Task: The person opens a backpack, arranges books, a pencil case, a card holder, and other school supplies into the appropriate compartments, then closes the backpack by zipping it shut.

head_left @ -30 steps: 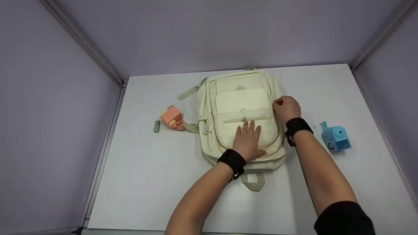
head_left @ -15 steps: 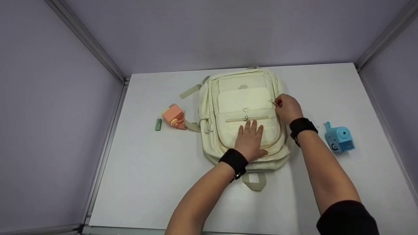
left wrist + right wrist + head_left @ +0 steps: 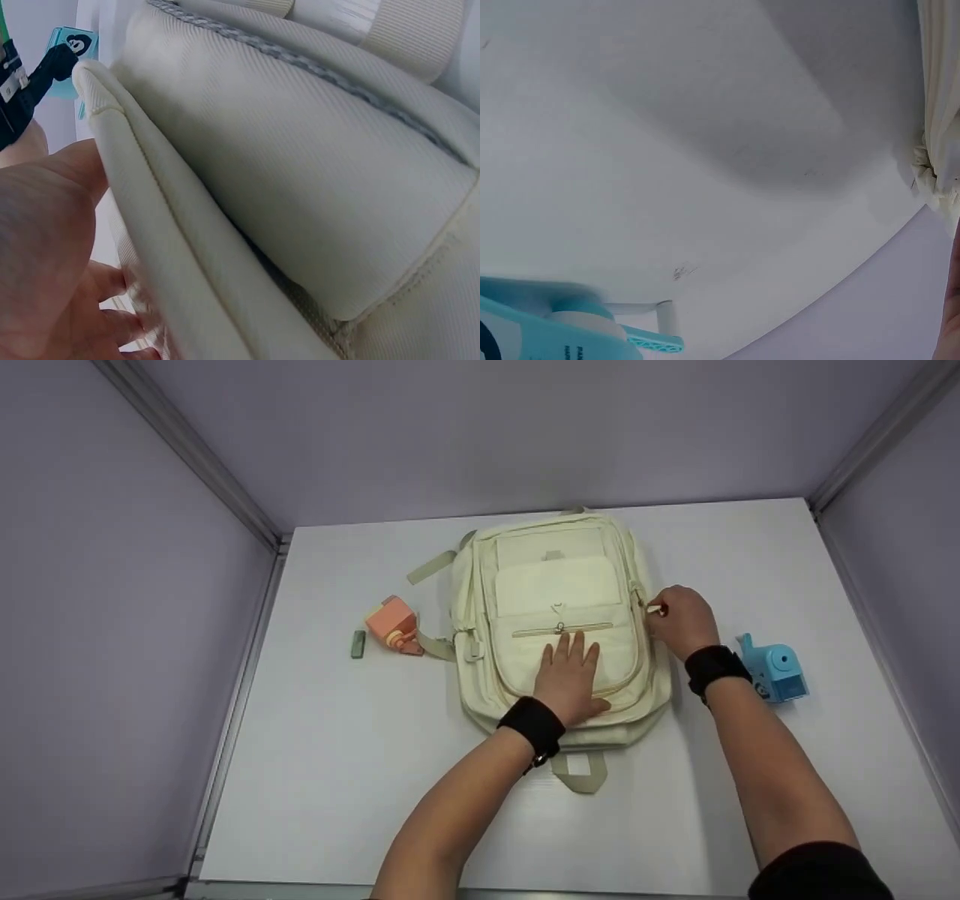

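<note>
Fingers point(image 3: 576, 649): L hand point(image 3: 568, 684) spreading on cream fabric backpack point(image 3: 557, 585) | R hand point(image 3: 685, 619) pinching pale slim pull point(image 3: 654, 608), right edge | prob. (un)zipping; next: steady tug

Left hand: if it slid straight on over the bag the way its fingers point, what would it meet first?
Probably the short zipper on the front of the backpack, right at the fingertips of the left hand in the head view; whether they already touch it is unclear.
</note>
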A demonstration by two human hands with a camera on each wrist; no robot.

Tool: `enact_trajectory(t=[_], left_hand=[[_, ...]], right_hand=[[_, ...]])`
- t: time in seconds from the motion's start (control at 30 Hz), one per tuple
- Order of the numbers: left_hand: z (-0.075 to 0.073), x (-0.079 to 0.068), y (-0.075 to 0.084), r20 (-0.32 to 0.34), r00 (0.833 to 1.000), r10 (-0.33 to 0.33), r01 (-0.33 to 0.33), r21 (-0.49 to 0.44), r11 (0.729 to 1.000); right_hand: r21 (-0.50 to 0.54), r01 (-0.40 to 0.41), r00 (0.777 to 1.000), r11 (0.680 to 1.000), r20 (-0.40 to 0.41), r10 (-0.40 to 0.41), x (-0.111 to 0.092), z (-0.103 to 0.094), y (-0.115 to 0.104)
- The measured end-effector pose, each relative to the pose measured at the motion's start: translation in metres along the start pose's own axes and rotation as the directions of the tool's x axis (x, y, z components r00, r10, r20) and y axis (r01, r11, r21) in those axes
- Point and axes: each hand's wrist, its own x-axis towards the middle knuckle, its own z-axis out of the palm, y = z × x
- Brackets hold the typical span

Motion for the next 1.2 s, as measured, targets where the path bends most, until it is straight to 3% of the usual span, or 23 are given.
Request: enact_trajectory(t=[0.4,0.67,0.87,1.2], left_hand=[[-0.001,-0.001,-0.002,-0.021,1.000,-0.001,0.002,0.026,1.000],[-0.002,-0.002,0.000,-0.023,1.000,0.007,-0.007,0.013,1.000],[-0.002,-0.001,0.000,-0.025,1.000,0.013,-0.012,0.030,0.999],[-0.004,-0.001,0.000,-0.012,1.000,0.003,-0.003,0.022,1.000]], right_hand=[[0.102,0.074,0.997,0.992,0.002,-0.075,-0.030,0.007,0.003],[-0.036,0.099,0.994,0.994,-0.049,-0.100,-0.034,0.013,0.002],[-0.054,0.122,0.989,0.991,-0.079,-0.126,-0.037,0.013,0.003],[-0.146,0.137,0.990,0.980,-0.011,-0.140,-0.061,0.004,-0.001]])
